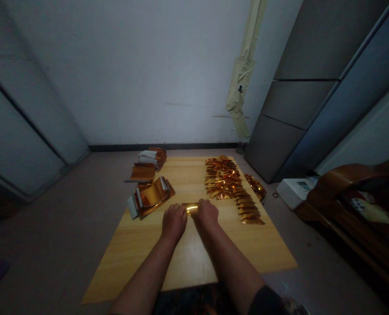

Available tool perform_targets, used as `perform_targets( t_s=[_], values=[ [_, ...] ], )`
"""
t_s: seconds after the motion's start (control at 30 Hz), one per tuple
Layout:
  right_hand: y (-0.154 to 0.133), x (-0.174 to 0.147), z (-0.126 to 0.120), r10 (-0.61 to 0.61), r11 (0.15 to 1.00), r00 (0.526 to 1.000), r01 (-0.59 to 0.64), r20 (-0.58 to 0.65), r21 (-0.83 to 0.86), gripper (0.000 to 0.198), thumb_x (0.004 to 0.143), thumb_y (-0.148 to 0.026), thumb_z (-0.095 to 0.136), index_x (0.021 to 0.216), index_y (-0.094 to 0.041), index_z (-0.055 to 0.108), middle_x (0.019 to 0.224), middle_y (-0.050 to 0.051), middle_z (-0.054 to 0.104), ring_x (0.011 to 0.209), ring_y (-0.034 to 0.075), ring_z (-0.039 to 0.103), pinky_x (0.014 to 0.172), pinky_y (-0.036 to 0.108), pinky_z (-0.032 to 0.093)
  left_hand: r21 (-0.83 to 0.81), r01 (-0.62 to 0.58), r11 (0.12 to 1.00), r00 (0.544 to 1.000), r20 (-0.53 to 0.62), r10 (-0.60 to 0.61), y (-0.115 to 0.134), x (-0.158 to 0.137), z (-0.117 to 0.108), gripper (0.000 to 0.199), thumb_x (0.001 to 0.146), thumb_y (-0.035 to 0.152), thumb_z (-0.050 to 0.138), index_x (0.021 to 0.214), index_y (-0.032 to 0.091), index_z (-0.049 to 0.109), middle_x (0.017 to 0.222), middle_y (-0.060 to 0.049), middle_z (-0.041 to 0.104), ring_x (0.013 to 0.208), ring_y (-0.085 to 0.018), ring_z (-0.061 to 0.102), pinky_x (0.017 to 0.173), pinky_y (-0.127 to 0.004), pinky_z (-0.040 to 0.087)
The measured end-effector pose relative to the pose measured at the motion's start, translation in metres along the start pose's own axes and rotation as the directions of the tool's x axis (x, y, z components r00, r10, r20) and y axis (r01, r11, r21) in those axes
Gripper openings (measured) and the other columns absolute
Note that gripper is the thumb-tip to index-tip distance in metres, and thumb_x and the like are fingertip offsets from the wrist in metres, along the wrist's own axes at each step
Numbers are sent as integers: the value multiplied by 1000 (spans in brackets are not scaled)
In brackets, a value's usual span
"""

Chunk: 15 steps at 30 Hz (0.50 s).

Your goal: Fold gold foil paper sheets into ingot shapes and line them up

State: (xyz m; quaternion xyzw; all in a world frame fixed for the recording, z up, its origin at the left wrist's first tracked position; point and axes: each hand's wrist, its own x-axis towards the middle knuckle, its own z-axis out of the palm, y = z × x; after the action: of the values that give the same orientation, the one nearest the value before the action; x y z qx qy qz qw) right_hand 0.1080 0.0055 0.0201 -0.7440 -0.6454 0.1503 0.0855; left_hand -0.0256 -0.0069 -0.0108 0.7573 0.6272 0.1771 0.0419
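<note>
Pale wall (131, 74) is standing behind all this, and a light wooden table (138, 249) is taking up the middle of the floor. Around the table's centre, a shiny gold foil piece (191, 209) is sitting between 2 bare hands. The left hand (174, 223) is gripping its left end with the fingers mostly folded in, and the right hand (208, 213) is doing the same at the other end. I'm not managing to tell if the piece is touching the tabletop.

Going by the glare, I'm guessing it's being super light, thin and bendy, kinda slick on the face and creasing easily, so holding it lightly by the 2 ends is making more sense than squashing the middle. Foil sheet stacks (152, 194) are lying off to the left, some curving, while folded gold pieces (223, 177) are overlapping in rows on the right and looking pretty crushable imo.
</note>
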Motion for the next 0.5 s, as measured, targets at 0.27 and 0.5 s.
perform_targets(
  t_s=[0.27,0.5],
  values=[
    [3,5,-6,57,998,997,-59,46,34,25,79,-27,58,101,-21,68,101,11,71,89,23,67,66,28,42,-37,22,999,1000,16,-22,0,0,-2,16,91,21,48,85,22,62,91,-6,65,91,-22,55,78,-32,38],
    [26,8,-5,92,992,996,-92,-1,86,20,84,-22,51,91,-21,70,92,10,72,82,21,66,60,26,36,-38,-3,999,999,40,5,0,-2,-4,15,90,20,50,88,24,64,93,-4,64,94,-22,54,76,-31,36]
  ],
)
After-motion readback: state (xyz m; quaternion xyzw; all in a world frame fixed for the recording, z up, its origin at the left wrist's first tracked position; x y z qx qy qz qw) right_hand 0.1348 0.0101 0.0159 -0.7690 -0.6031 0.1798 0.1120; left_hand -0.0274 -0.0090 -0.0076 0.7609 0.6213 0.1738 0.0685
